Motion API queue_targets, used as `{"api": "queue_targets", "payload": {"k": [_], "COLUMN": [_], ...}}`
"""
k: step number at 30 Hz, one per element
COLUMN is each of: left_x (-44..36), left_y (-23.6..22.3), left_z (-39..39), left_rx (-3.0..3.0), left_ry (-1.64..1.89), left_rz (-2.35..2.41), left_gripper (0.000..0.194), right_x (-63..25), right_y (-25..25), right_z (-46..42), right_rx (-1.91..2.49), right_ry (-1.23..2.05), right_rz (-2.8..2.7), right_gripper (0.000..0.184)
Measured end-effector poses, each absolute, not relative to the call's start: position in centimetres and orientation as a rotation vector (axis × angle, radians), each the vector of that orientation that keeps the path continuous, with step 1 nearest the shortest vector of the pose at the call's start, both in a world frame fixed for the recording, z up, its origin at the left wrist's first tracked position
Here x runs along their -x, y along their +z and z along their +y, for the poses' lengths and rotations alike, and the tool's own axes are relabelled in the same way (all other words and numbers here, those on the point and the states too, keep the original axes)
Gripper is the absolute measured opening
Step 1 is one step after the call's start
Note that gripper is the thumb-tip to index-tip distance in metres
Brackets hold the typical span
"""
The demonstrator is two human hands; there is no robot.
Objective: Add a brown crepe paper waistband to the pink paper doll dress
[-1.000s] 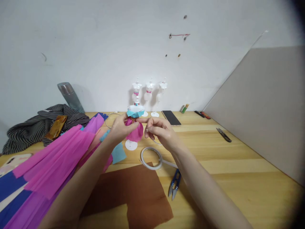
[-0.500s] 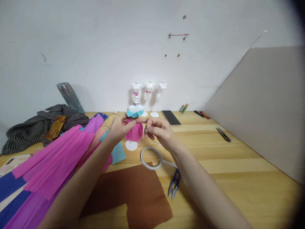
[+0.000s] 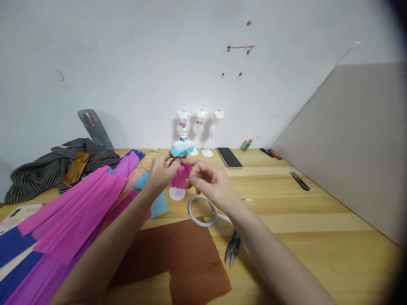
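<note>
A small white dress form wears a light blue crepe paper top and a gathered pink skirt; its round white base shows below. My left hand is closed around its waist, thumb in front. The index finger of my right hand reaches to the same waist. Its thumb and other fingers pinch what looks like a small white scrap, beside the skirt. Under my right hand lies a roll of white tape, its loose end running beneath my forearm.
Brown crepe paper and blue thread snips lie in front. Pink and purple paper strips fill the left, near striped cloth and a bottle. Behind stand three bare forms, a phone; black snips lie right.
My right hand has moved slightly left and closer to the pink skirt, which now hangs straighter. My left hand stays at the waist. The view has shifted a little.
</note>
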State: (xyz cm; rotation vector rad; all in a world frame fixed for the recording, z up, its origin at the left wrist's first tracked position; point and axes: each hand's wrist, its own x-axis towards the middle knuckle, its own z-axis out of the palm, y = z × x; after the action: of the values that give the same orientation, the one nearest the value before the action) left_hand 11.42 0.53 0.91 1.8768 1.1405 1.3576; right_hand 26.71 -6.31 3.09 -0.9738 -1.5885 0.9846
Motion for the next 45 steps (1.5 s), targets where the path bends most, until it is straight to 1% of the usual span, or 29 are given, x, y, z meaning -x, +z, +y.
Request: {"api": "queue_targets", "payload": {"k": [4,8,10,12,14,19,21,24,33,40,43,44,45], "left_x": [-11.6,-11.7,-11.8,-11.8,-11.8,-11.8,-11.8,-11.9,-12.0,-11.9,-11.8,-11.8,-11.8], "left_y": [1.1,1.2,1.2,1.3,1.3,1.3,1.2,1.1,1.3,0.7,0.8,0.8,0.9], "left_z": [0.1,-0.1,-0.1,-0.1,-0.1,-0.1,-0.1,0.0,-0.2,0.4,0.3,0.3,0.3], "left_rx": [-1.922,-1.984,-1.999,-1.995,-1.974,-1.972,-1.978,-1.957,-1.895,-1.885,-1.876,-1.878,-1.883], "left_ry": [1.352,1.341,1.346,1.340,1.334,1.325,1.327,1.332,1.339,1.346,1.346,1.351,1.352], "left_rz": [1.222,1.264,1.263,1.257,1.244,1.219,1.223,1.252,1.240,1.244,1.226,1.225,1.225], "left_gripper": [0.015,0.017,0.017,0.017,0.017,0.020,0.019,0.019,0.017,0.017,0.018,0.018,0.019], "right_x": [-25.0,-23.8,-23.7,-23.8,-24.0,-24.1,-23.9,-23.7,-23.0,-22.9,-23.2,-23.3,-23.5], "right_y": [2.6,0.8,-0.1,-0.5,-0.4,0.8,1.0,0.7,0.0,-0.2,-0.3,-0.3,-0.4], "right_z": [-7.5,-6.6,-5.8,-5.2,-5.1,-5.5,-5.5,-5.1,-5.3,-5.3,-5.1,-5.0,-4.9], "right_rx": [0.927,0.896,0.897,0.879,0.871,0.948,0.997,1.036,1.004,1.012,1.028,1.043,1.059], "right_ry": [0.490,-0.032,-0.214,-0.303,-0.265,0.246,0.349,0.340,0.078,0.097,0.138,0.161,0.182], "right_rz": [-1.781,-1.827,-1.793,-1.731,-1.695,-1.698,-1.689,-1.684,-1.646,-1.624,-1.615,-1.608,-1.598], "right_gripper": [0.016,0.015,0.017,0.018,0.016,0.017,0.017,0.016,0.015,0.015,0.007,0.010,0.018]}}
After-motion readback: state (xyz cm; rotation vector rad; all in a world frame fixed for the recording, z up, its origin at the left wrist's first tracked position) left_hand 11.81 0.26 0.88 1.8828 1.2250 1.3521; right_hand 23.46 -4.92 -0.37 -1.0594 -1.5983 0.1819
